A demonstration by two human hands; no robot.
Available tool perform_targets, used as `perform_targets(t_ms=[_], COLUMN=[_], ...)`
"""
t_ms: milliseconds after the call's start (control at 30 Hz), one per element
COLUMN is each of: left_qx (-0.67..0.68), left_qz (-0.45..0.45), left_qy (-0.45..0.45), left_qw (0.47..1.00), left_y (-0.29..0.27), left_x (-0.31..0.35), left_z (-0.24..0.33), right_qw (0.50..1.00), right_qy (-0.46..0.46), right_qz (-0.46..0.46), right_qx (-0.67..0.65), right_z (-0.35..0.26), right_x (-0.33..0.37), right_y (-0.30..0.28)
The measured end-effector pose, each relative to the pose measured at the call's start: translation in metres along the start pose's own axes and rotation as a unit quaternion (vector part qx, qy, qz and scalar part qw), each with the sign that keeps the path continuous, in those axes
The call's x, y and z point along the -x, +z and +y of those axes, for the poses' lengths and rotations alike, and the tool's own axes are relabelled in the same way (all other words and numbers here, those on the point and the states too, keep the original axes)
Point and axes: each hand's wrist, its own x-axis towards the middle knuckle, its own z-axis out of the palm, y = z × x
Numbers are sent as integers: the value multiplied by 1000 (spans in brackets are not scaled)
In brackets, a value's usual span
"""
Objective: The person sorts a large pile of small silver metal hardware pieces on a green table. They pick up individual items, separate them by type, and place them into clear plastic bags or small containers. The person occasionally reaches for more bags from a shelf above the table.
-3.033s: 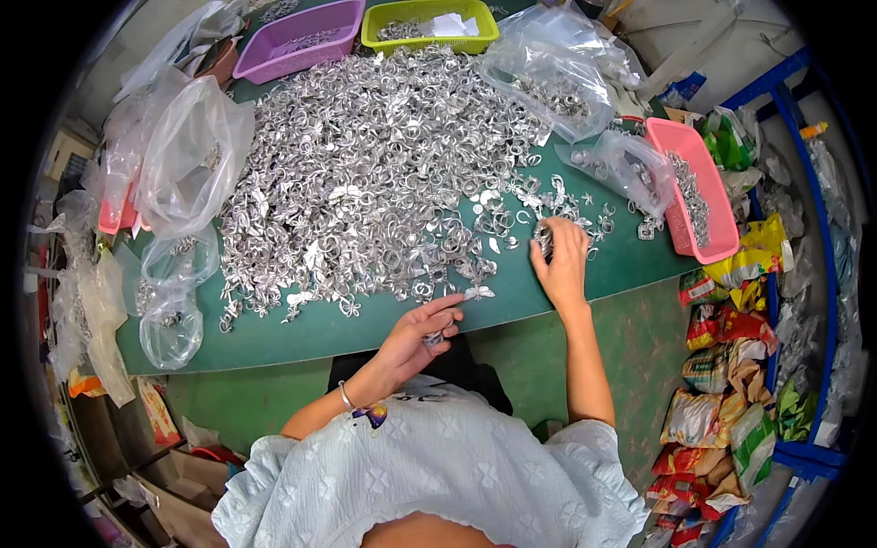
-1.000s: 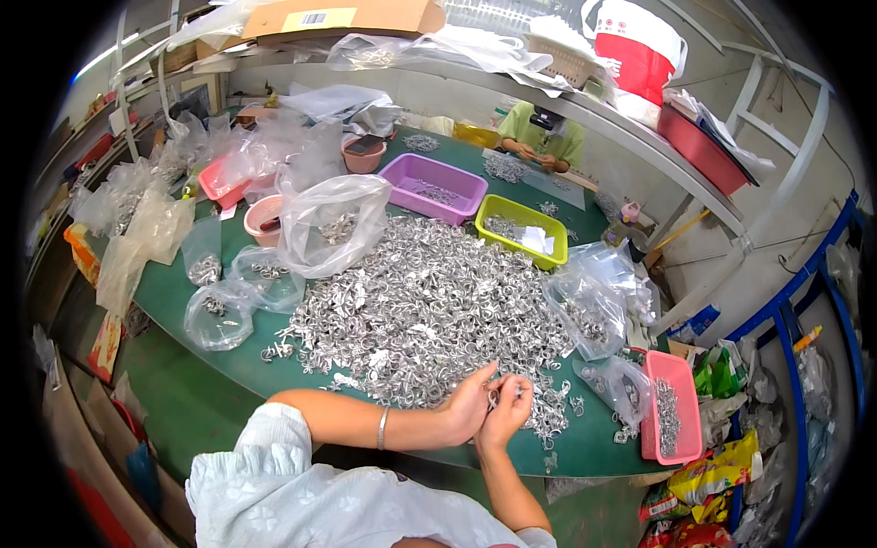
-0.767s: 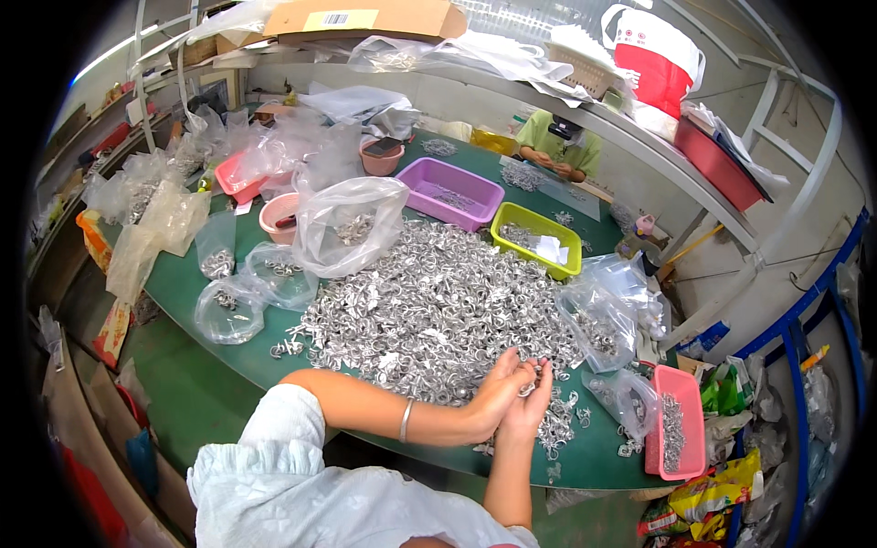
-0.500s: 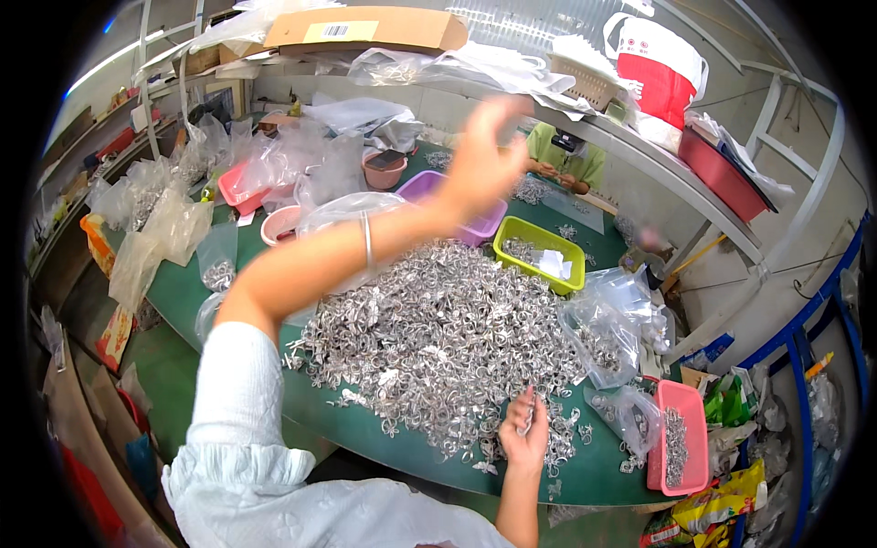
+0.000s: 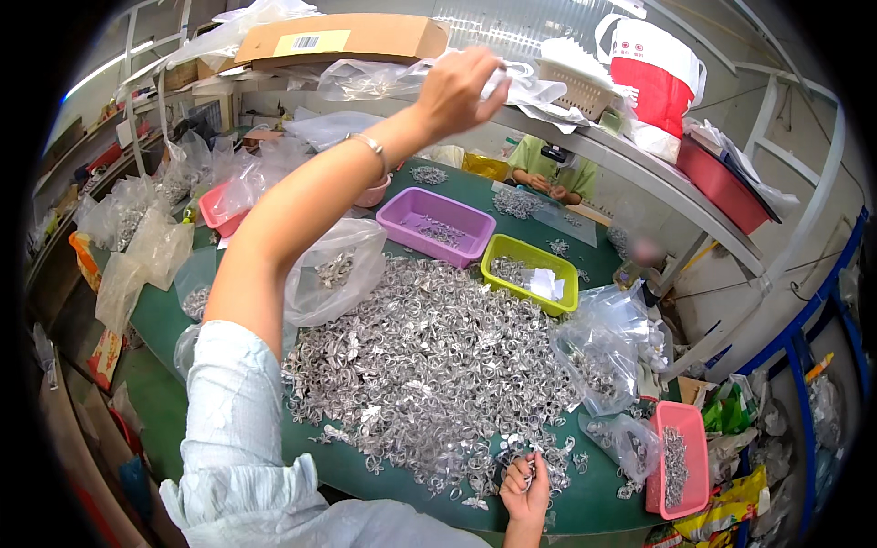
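Observation:
My left hand [image 5: 461, 89] is raised high, in front of the shelf edge and its plastic bags. Its fingers are loosely bent with the thumb apart, and I see nothing held in them. Low at the table's near edge, my right hand [image 5: 525, 486] is closed, with small silver metal pieces [image 5: 531, 464] showing at its fingertips; their exact shape is hard to make out. Just beyond it spreads a large heap of silver ring-like metal pieces [image 5: 438, 338] on the green table [image 5: 356, 479].
Behind the heap stand a purple basin [image 5: 475, 220] and a lime-green basin [image 5: 568, 297]. Clear bags lie on both sides, and a pink basin [image 5: 699, 498] of metal pieces sits at right. A shelf holds a cardboard box [image 5: 365, 36]. Across the table a person [image 5: 553, 172] handles something small.
My left hand has moved up and left, uncovering the purple basin. My right hand has drawn slightly lower in view, its fingers more curled. The view has shifted a little.

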Motion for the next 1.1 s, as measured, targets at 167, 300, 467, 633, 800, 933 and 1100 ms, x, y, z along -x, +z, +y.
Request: perform_targets(t_ms=[167,300,467,633,800,933,1100], left_qx=[-97,-150,-166,-200,-201,-203,-187], left_qz=[-85,-158,-249,-332,-423,-443,-498], left_qy=[41,-38,-39,-44,-64,-126,-230], left_qw=[991,975,953,921,881,864,815], left_y=[-23,-18,-7,6,39,56,72], left_x=[31,28,14,-3,-8,-3,-8], left_z=[-32,-58,-76,-76,-93,-97,-118], right_qw=[999,998,997,997,996,995,992], right_qy=[-10,-22,-18,-2,-13,-24,-40], right_qz=[7,25,31,41,47,70,89], right_qx=[35,57,63,61,70,68,81], right_z=[0,1,2,5,8,10,10], right_x=[-1,-3,-8,-8,-10,-10,-9], right_y=[-3,0,-6,-4,-5,-3,-6])
